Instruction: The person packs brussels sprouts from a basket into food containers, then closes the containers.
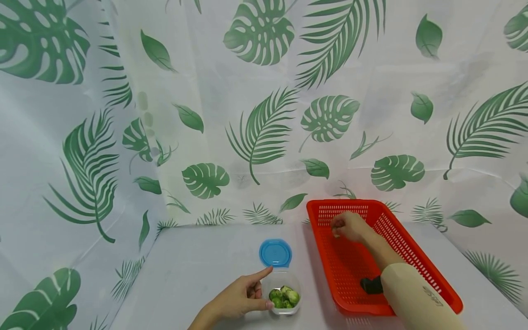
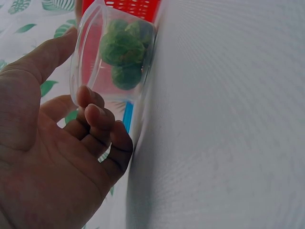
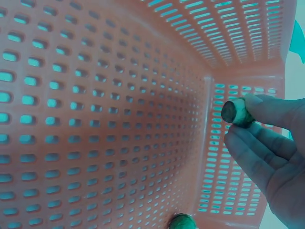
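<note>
My left hand [image 1: 243,293] holds a clear plastic container [image 1: 284,278] between thumb and index finger, at its rim; the other fingers curl loosely beside it. Several green Brussels sprouts [image 1: 284,297] lie inside, also seen through the wall in the left wrist view. Over the far part of the red basket [image 1: 321,256], my right hand [image 1: 348,225] pinches one Brussels sprout [image 3: 238,112] between thumb and fingertips, its cut end facing the right wrist camera. Another Brussels sprout [image 3: 182,222] rests in the basket, partly cut off by that view's bottom edge.
A round blue lid [image 1: 275,253] lies on the white table [image 1: 198,266] just beyond the container. The slotted red basket stands to the right. A black object [image 1: 371,285] shows by the right forearm. Behind hangs a leaf-print curtain [image 1: 264,137].
</note>
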Tool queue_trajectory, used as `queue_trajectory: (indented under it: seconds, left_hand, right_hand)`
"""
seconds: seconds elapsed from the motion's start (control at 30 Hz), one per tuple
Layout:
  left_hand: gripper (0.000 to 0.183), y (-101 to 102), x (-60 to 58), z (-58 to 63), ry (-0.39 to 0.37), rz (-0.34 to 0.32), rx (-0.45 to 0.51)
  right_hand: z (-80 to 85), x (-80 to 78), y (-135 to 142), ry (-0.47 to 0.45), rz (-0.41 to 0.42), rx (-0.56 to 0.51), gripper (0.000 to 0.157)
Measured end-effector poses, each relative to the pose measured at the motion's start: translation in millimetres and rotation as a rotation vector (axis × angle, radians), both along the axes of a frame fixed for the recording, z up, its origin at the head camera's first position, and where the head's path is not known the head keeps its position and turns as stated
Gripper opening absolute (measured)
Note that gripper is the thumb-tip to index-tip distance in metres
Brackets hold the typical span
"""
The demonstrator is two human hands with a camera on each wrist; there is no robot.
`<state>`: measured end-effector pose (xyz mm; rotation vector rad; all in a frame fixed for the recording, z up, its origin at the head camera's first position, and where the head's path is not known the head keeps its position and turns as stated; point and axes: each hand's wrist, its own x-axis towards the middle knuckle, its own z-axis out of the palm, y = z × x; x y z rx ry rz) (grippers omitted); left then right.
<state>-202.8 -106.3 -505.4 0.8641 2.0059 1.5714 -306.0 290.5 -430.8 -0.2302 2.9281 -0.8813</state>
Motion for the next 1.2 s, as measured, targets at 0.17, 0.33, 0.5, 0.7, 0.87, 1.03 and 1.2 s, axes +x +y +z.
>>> queue_trajectory:
  seconds: [0.17, 0.33, 0.5, 0.7, 0.87, 1.03, 1.2]
  left_hand:
    - [0.080, 0, -0.7, -1.6, 0.001, -0.004, 0.005]
    - [0.080, 0, -1.0, -1.1, 0.003, -0.008, 0.005]
    - [0.080, 0, -0.8, -0.9, 0.005, -0.011, 0.005]
    - [0.080, 0, -0.1, -1.5, 0.001, -0.014, 0.008]
    - [0.080, 0, -0.1, -1.0, -0.001, -0.014, 0.008]
    - [0.081, 0, -1.4, -1.8, -0.003, -0.012, 0.001]
    - [0.081, -1, -2.6, -3.2, 0.005, -0.012, -0.007]
  right_hand:
    - [6.1, 2.8, -4, 0.032, -0.017, -0.016, 0.022]
    - [11.6, 5.2, -6, 0.054, -0.042, -0.064, 0.031]
    - [15.8, 6.2, -7, 0.098, -0.007, -0.094, 0.030]
    - [20.6, 8.1, -10, 0.141, 0.015, -0.089, 0.028]
    - [26.2, 11.9, -14, 0.170, 0.003, -0.094, 0.031]
    - [32.1, 15.1, -19, 0.195, 0.009, -0.112, 0.033]
    - [36.7, 16.3, -24, 0.224, 0.027, -0.102, 0.032]
